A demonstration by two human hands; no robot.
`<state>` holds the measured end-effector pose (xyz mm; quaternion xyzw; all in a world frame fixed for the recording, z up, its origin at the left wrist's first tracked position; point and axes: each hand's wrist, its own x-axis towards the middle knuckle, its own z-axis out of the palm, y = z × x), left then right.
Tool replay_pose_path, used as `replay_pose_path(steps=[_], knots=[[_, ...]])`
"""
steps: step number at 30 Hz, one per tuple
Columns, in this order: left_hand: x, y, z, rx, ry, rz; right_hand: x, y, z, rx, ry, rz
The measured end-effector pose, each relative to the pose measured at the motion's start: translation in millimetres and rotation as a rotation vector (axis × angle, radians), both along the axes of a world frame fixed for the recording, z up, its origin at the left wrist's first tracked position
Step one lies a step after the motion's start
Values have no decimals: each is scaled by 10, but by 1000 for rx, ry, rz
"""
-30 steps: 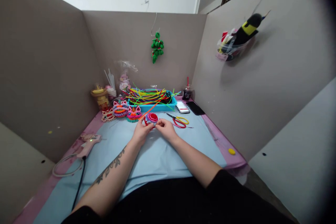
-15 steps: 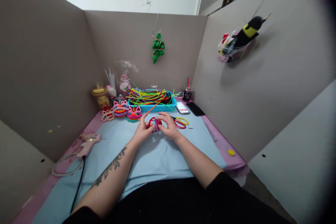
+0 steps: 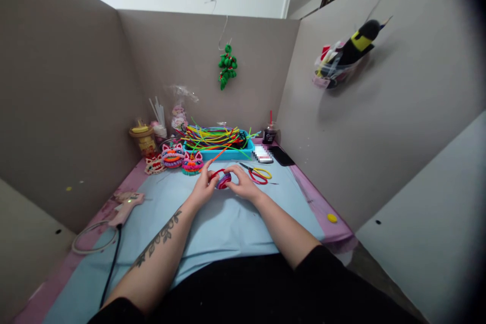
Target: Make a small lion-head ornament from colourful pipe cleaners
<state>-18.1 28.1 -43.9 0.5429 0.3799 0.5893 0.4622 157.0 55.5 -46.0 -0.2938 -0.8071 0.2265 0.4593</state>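
Between my two hands, over the blue cloth, is a small round piece (image 3: pixel 224 180) of red and purple fuzzy stems. My left hand (image 3: pixel 205 185) grips its left side, and my right hand (image 3: pixel 241 184) pinches its right side with thumb and fingers. An orange stem (image 3: pixel 221 152) slants up from beside my left fingers toward the tray. Scissors (image 3: pixel 259 173) with red and yellow handles lie just right of my right hand. Three finished-looking animal faces, one pink and teal (image 3: pixel 193 163), stand beyond my left hand.
A blue tray (image 3: pixel 218 154) of colourful stems stands at the back. On the left lies a pink glue gun (image 3: pixel 127 208) with its cable. A dark phone (image 3: pixel 281 156), a small jar (image 3: pixel 269 134) and a yellow disc (image 3: pixel 331 218) are on the right. Grey panels surround the table.
The round piece has been turned, so more of its red and purple striped face shows between my hands. The whole view has shifted slightly.
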Motion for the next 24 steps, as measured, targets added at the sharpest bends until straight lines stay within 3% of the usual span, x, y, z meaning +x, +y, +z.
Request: replay_pose_path(steps=[7, 14, 24], knots=[[-26, -4, 58, 28, 71, -34, 11, 32, -34, -22, 37, -51], [-22, 34, 35, -54, 169, -44, -12, -28, -27, -25, -42, 55], [-68, 105, 1, -74, 196, -61, -119, -79, -54, -4, -46, 69]])
